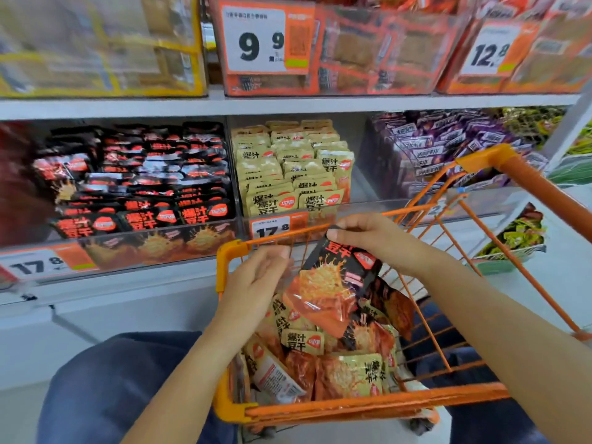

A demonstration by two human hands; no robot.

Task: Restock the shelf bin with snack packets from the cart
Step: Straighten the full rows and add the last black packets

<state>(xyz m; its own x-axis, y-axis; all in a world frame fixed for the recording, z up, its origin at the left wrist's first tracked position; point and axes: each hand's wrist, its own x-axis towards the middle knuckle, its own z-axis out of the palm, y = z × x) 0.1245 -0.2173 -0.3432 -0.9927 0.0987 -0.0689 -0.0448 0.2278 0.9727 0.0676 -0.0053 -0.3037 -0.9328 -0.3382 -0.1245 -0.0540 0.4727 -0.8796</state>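
Observation:
My right hand pinches the top edge of a black snack packet, which hangs above the orange wire cart. Beside the packet's left edge, my left hand is held with relaxed fingers; whether it touches the packet is unclear. Several beige and black packets lie piled in the cart. On the shelf ahead, a clear bin of black packets stands at the left, and a bin of beige packets stands in the middle.
A bin of purple packets sits to the right behind the cart's far corner. Price tags reading 17.8 hang on the shelf front. The upper shelf carries clear boxes. My knees in dark trousers flank the cart.

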